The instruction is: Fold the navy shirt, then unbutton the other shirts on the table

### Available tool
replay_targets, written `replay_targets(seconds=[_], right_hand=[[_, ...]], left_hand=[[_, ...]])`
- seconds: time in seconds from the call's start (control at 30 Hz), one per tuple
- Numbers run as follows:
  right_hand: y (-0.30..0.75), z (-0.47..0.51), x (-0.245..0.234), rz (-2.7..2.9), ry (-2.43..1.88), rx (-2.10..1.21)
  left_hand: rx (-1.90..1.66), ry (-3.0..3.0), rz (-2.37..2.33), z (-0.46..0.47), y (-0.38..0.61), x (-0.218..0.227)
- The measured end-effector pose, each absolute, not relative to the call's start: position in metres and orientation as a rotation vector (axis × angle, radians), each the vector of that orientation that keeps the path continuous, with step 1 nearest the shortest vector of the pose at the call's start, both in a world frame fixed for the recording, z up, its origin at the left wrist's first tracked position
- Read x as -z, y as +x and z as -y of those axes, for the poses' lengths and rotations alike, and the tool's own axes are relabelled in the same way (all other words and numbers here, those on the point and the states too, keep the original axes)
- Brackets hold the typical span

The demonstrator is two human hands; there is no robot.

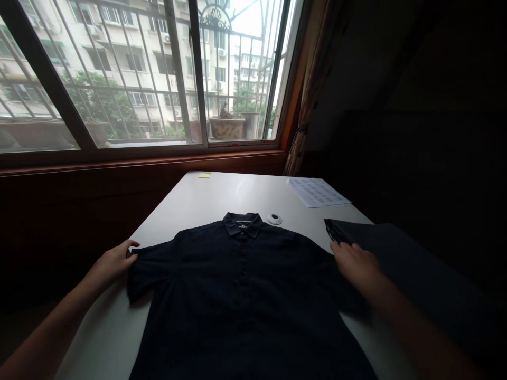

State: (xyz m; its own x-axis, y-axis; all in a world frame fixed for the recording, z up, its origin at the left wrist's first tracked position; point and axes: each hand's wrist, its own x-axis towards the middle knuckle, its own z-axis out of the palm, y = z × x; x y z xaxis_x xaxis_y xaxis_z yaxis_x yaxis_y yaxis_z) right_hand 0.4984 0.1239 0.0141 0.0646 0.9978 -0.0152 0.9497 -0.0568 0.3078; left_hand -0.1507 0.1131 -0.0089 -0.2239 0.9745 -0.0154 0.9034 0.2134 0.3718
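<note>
A dark navy short-sleeved shirt lies spread face up, its collar pointing toward the window and its button front showing. At the left sleeve's outer edge, my left hand pinches the cloth between thumb and fingers. Over on the other side, my right hand is closed at the right sleeve, covering part of it; its fingertips are dim and partly hidden. A second dark cloth lies just beyond and to the right of that hand. The shirt's lower hem is outside the view.
The white table bears a round black-and-white object behind the collar. Printed sheets lie at the back right, and a yellow note at the back left. A barred window and a curtain stand beyond.
</note>
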Motion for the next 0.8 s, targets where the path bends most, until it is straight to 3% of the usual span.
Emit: replay_targets(seconds=[0.17,0.3,0.5,0.8], right_hand=[[0.437,-0.131,-0.024,-2.207,2.002,-0.343],[0.359,-0.149,-0.006,-2.659,1.778,-0.130],[0.275,-0.175,0.035,-2.794,1.701,0.206],[0.380,-0.202,0.053,-2.580,1.954,0.159]], left_hand=[[-0.220,2.146,-2.411,-0.117,-0.123,0.000],[-0.293,2.586,-1.975,-0.128,-0.053,0.000],[-0.148,2.586,-1.748,-0.161,0.032,0.032],[-0.103,2.344,-1.996,-0.174,-0.025,0.045]])
